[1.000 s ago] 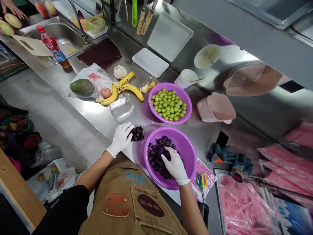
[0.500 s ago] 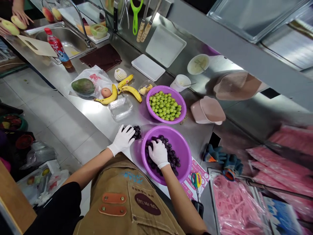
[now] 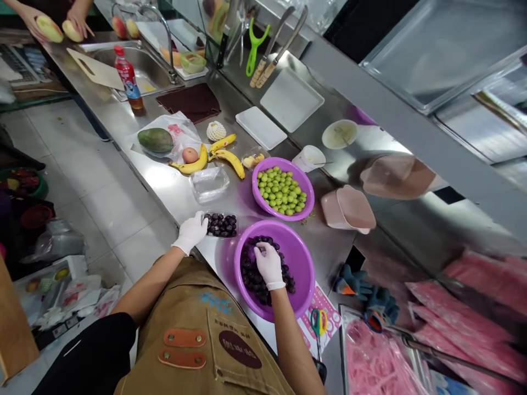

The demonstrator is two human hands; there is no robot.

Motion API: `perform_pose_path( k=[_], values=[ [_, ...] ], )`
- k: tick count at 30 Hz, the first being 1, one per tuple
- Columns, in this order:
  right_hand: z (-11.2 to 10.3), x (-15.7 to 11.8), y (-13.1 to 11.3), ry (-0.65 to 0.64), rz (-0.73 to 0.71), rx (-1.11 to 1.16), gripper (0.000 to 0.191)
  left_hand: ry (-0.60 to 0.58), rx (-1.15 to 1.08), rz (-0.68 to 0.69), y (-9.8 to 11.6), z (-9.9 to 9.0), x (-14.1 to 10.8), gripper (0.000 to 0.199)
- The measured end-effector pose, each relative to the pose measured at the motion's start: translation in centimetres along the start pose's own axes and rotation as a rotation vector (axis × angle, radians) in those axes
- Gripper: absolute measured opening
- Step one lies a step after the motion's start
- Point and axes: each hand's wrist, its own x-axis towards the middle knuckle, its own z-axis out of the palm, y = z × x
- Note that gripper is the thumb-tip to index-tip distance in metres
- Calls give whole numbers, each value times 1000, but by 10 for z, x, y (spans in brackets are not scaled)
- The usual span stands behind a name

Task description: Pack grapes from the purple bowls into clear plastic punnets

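My left hand (image 3: 192, 231), in a white glove, is at the left end of a clear plastic punnet (image 3: 237, 230), its fingers closed on the rim. Dark grapes (image 3: 221, 225) cover the bottom of that punnet. Over the near purple bowl (image 3: 302, 263) is my right hand (image 3: 269, 263), also gloved in white. Its fingers are bent and drawn together above the loose dark grapes (image 3: 256, 280); what lies between the fingertips is hidden. Just beyond stands a second purple bowl (image 3: 257, 193) full of green grapes (image 3: 282, 189).
An empty clear punnet (image 3: 209, 184), bananas (image 3: 230, 162) and a green mango (image 3: 155, 140) lie farther left. Pink tubs (image 3: 348, 208) stand at right. Scissors (image 3: 318, 323) rest beside the near bowl. Another person's hands (image 3: 78, 19) hold fruit by the sink (image 3: 146, 66).
My left hand has gone from spread over the grapes in the punnet to its left rim, uncovering the grapes. My right hand has lifted slightly, with its fingers drawn together. The view has shifted.
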Motion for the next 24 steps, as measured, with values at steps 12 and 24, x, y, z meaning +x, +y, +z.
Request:
perform_pose_path(
  k=[12, 24],
  values=[
    [20, 59, -152, -172, -282, -101, 27, 150, -255, -85, 5, 30, -29, 43],
    [-5, 15, -111, -99, -330, 376, 49, 559, -699, -7, -40, 22, -91, 36]
  ],
)
